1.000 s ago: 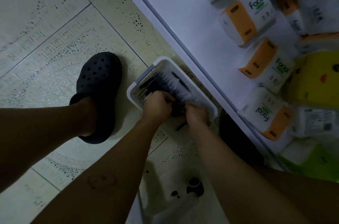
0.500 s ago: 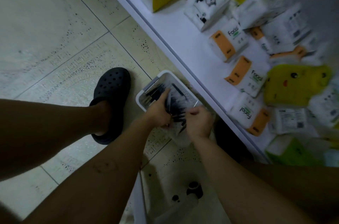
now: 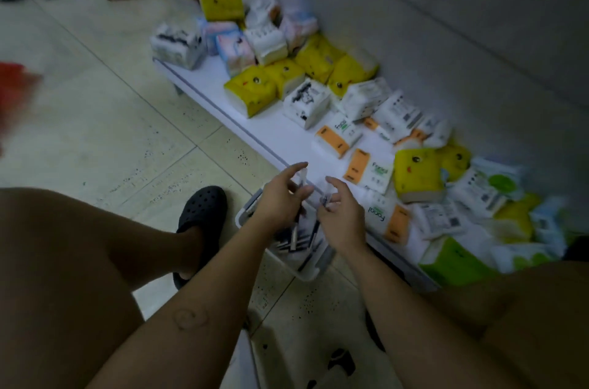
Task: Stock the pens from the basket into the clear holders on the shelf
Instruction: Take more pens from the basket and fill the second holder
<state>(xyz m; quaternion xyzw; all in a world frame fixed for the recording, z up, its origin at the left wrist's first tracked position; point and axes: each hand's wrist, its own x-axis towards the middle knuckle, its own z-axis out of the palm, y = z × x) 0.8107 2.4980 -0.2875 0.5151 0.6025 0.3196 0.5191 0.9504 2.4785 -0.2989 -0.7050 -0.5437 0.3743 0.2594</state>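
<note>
Early, we judge: most pens (image 3: 294, 243) lie in the basket (image 3: 243, 216), 6 o'clock of our hands. Left hand (image 3: 280, 202) and right hand (image 3: 343, 219) fingers each pinch one. Holders unseen.

**Bare limbs and one black clog**

The left grip (image 3: 280, 199) and right grip (image 3: 342, 221) are bare, and so are both forearms up to the frame edge. The left forearm (image 3: 216, 286) has a faint ring-shaped mark (image 3: 190, 319). The legs are bare too. The left foot wears a black, round-toed clog (image 3: 204, 213) dotted with vent holes.
</note>
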